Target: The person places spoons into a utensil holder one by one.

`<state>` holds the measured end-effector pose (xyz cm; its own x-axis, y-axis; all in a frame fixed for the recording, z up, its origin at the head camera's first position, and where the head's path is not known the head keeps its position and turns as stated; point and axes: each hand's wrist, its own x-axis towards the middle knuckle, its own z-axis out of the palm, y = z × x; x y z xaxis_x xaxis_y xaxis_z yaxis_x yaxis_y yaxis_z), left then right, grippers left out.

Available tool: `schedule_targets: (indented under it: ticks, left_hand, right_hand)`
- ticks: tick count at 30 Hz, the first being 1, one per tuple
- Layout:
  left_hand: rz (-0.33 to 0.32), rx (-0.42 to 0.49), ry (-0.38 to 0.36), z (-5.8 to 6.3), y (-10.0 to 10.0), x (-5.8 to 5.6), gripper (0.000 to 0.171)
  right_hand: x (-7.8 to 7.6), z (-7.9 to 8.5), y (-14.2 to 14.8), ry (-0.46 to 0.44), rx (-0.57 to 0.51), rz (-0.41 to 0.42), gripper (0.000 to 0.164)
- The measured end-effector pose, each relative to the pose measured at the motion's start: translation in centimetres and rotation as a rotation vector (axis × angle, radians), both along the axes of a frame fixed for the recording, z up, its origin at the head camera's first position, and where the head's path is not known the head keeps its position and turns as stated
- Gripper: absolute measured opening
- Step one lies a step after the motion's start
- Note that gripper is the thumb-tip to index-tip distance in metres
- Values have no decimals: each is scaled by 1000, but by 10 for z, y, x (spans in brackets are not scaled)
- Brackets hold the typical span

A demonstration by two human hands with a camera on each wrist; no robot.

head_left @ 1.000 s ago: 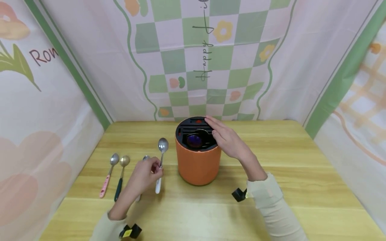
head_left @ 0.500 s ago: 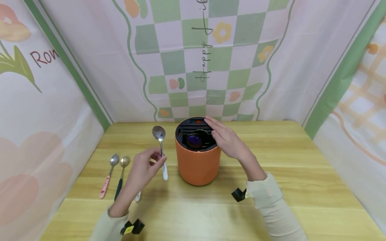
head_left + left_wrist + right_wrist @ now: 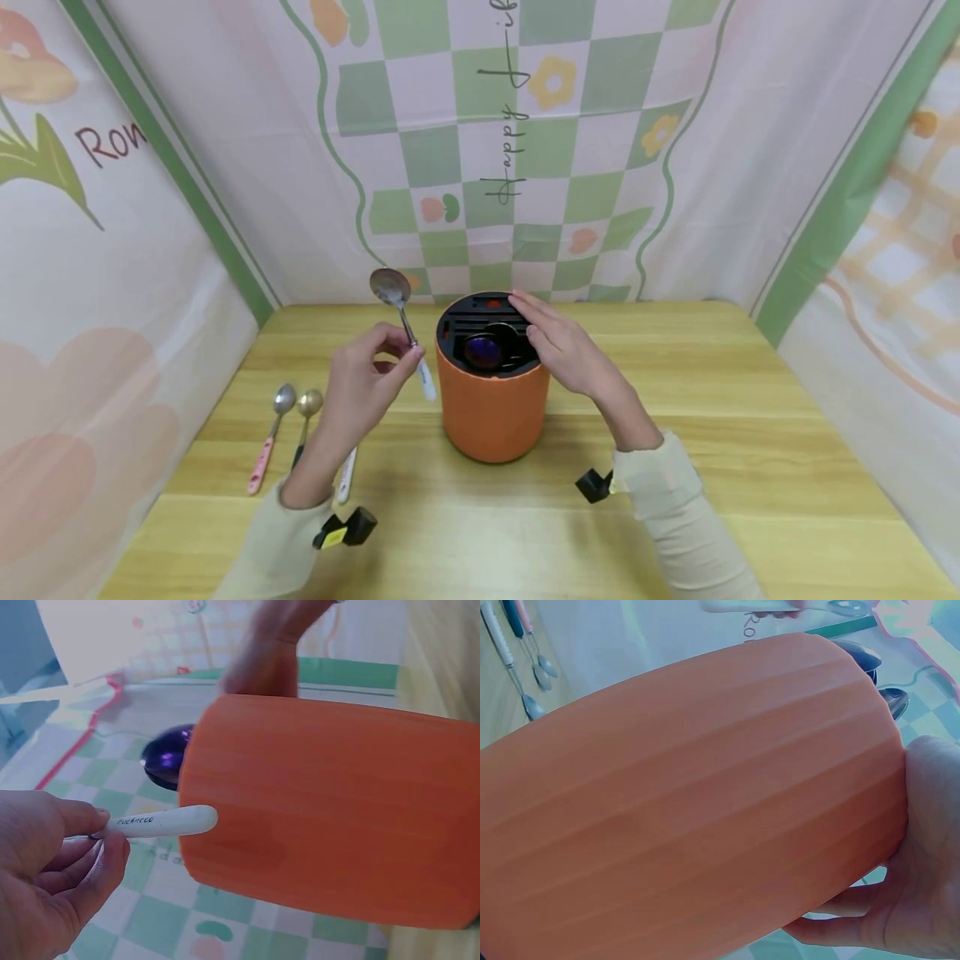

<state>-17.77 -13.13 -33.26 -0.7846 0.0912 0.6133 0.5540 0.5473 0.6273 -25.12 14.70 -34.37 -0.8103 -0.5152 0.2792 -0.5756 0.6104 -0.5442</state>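
Note:
My left hand (image 3: 367,375) pinches a spoon (image 3: 392,287) by its white handle (image 3: 161,821) between thumb and fingers. The spoon is in the air, bowl up and tilted, left of an orange round utensil holder (image 3: 491,417). My right hand (image 3: 573,350) rests on the right side of the holder's rim, its fingers mostly straight. A black slotted insert (image 3: 468,317) fills the holder's top, and dark shiny rounded utensil heads (image 3: 483,350) stick out of it. In the right wrist view the holder's ribbed wall (image 3: 690,802) hides much of the scene.
On the wooden table (image 3: 637,517), to the left, lie a pink-handled spoon (image 3: 264,454), a dark green-handled spoon (image 3: 309,403) and a white-handled spoon (image 3: 347,479), the last two partly hidden by the left arm. A patterned cloth (image 3: 420,158) hangs behind the table.
My left hand has lifted the white-handled spoon up off the table and slightly right, level with the holder's top. The right hand and the holder have stayed put.

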Motion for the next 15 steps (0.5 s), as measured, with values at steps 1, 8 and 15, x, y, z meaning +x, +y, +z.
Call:
schedule_targets:
  ticks: [1, 8, 15]
  left_hand:
    - [-1, 5, 16, 3, 2, -1, 11]
    - [8, 41, 115, 20, 13, -12, 13]
    - [23, 46, 157, 27, 23, -20, 15]
  right_hand:
    - [0, 0, 0, -1, -1, 0, 51]
    - [0, 0, 0, -5, -4, -6, 51]
    - [-1, -1, 0, -4, -3, 1, 51]
